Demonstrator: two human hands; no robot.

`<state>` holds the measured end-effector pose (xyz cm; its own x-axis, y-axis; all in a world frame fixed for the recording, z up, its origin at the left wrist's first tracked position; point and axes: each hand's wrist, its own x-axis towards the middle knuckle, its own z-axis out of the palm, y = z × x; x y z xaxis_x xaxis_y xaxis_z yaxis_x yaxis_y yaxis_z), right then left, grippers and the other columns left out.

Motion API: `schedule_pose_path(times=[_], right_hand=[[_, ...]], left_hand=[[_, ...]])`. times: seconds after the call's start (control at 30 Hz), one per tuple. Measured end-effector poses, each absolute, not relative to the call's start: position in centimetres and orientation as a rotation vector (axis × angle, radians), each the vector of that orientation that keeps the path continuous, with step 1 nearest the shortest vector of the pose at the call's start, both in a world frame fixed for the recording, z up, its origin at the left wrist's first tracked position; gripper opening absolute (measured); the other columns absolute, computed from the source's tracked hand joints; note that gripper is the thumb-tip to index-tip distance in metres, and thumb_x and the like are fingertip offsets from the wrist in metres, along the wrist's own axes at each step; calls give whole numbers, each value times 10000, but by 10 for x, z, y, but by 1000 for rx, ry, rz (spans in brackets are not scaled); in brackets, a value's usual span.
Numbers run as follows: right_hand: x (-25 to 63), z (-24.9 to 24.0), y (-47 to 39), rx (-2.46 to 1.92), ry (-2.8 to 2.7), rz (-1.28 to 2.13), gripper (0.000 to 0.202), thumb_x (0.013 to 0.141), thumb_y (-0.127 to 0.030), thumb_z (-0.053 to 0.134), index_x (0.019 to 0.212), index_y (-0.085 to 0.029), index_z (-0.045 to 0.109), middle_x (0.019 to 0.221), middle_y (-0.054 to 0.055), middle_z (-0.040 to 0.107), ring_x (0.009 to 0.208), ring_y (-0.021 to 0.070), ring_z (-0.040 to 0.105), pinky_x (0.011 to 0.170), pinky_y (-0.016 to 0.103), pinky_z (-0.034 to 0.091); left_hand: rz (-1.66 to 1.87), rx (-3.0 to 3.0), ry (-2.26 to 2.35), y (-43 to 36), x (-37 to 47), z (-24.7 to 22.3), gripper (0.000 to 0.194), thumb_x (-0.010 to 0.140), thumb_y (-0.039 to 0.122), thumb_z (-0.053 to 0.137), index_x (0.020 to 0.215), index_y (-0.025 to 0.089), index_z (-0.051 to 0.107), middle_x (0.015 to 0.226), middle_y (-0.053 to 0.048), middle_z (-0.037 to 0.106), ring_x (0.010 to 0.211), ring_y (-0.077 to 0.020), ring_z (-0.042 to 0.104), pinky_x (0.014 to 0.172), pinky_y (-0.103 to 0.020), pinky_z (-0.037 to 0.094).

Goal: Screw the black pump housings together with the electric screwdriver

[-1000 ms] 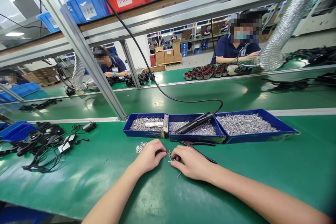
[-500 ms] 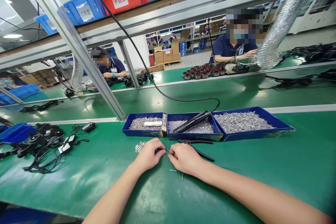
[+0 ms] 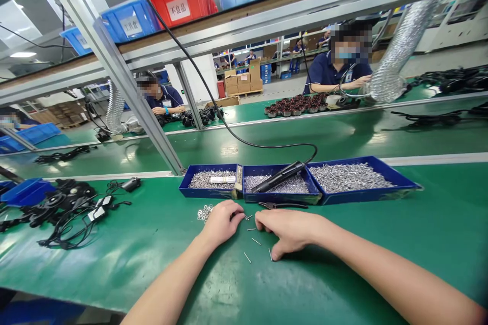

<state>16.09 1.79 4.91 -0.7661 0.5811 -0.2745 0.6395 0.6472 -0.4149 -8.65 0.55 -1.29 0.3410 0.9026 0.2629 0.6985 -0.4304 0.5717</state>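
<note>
My left hand [image 3: 224, 221] is closed at the fingertips on thin metal screws [image 3: 247, 217], beside a small pile of metal rings [image 3: 204, 213]. To its right, my right hand [image 3: 292, 231] is spread low over the green table, thumb apart from the fingers, its thumb tip touching a loose screw [image 3: 270, 254]. Several more screws, among them one nearer the front [image 3: 247, 257], lie between and below the hands. Black-handled pliers [image 3: 284, 205] lie just behind my right hand, partly covered by it.
Behind the hands stand three blue trays of small metal parts: left [image 3: 208, 193], middle [image 3: 282, 197], right [image 3: 366, 194]. A black corded tool [image 3: 278, 177] rests on the middle one. Black cabled parts [image 3: 68, 203] lie at left. A person [image 3: 320, 71] sits across the bench.
My right hand has opened and moved right, away from my left hand. More loose screws now show on the table between them. The view has shifted slightly.
</note>
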Motion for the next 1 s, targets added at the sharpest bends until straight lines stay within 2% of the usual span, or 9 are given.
schedule_pose_path(times=[0.07, 0.17, 0.37, 0.47, 0.57, 0.7, 0.83, 0.93, 1.0], right_hand=[[162, 49, 16, 1028, 2711, -763, 642, 688, -134, 1090, 1133, -207, 632, 1043, 12, 665, 922, 261, 666, 592, 260, 373], [161, 47, 17, 1065, 2696, -746, 578, 778, -173, 1063, 1162, -200, 631, 1030, 18, 669, 946, 255, 668, 603, 258, 385], [159, 44, 27, 1258, 2705, -522, 249, 1003, -149, 840, 1176, -115, 663, 1080, 111, 689, 1017, 305, 686, 776, 332, 515], [150, 34, 28, 1344, 2730, -368, 129, 1065, -125, 730, 1172, -93, 664, 1062, 106, 690, 1008, 300, 691, 871, 397, 573], [140, 20, 28, 1351, 2764, -272, 73, 1066, -95, 705, 1135, -100, 679, 1060, 87, 690, 981, 280, 694, 915, 427, 591], [135, 12, 30, 1352, 2844, -241, 92, 1102, -104, 655, 1193, -107, 663, 1098, 87, 677, 970, 269, 687, 907, 418, 586], [141, 22, 28, 1289, 2916, -345, 73, 1063, -134, 734, 1115, -135, 683, 1064, 67, 689, 966, 270, 687, 852, 359, 552], [142, 26, 23, 1151, 2978, -454, 112, 1030, -178, 810, 1064, -189, 703, 1058, 19, 702, 994, 246, 683, 834, 307, 513], [140, 24, 19, 1110, 2998, -477, 112, 1044, -202, 808, 1091, -189, 707, 1092, 29, 703, 1020, 256, 676, 842, 312, 498]], left_hand=[[784, 2257, 1387, 4, -89, -8, 80, 984, 169, 690, 1003, 205, 760, 943, -44, 744, 882, -220, 666, 800, -319, 475], [742, 2269, 1282, 0, -95, -2, 97, 968, 138, 706, 974, 216, 764, 939, -22, 741, 873, -197, 665, 786, -294, 471], [785, 2261, 1259, 2, -88, -8, 87, 959, 126, 732, 951, 204, 770, 916, -19, 734, 851, -187, 654, 762, -283, 461], [813, 2261, 1265, 6, -81, -13, 92, 963, 120, 725, 969, 199, 772, 932, -27, 741, 871, -196, 659, 780, -291, 466], [838, 2254, 1278, 9, -76, -16, 92, 966, 131, 729, 988, 203, 782, 950, -33, 754, 885, -206, 664, 802, -304, 472], [852, 2238, 1286, 11, -72, -17, 149, 959, 109, 722, 1003, 227, 801, 966, -25, 769, 880, -203, 671, 816, -307, 477], [827, 2217, 1298, 8, -78, -9, 139, 951, 118, 724, 1013, 218, 796, 950, -23, 768, 852, -194, 668, 776, -294, 473], [675, 2207, 1237, -1, -96, 6, 140, 932, 106, 727, 991, 219, 787, 938, -4, 753, 838, -171, 659, 764, -273, 464], [484, 2188, 1135, -8, -110, 16, 159, 896, 95, 757, 974, 229, 793, 943, 6, 743, 865, -165, 662, 782, -261, 468]])
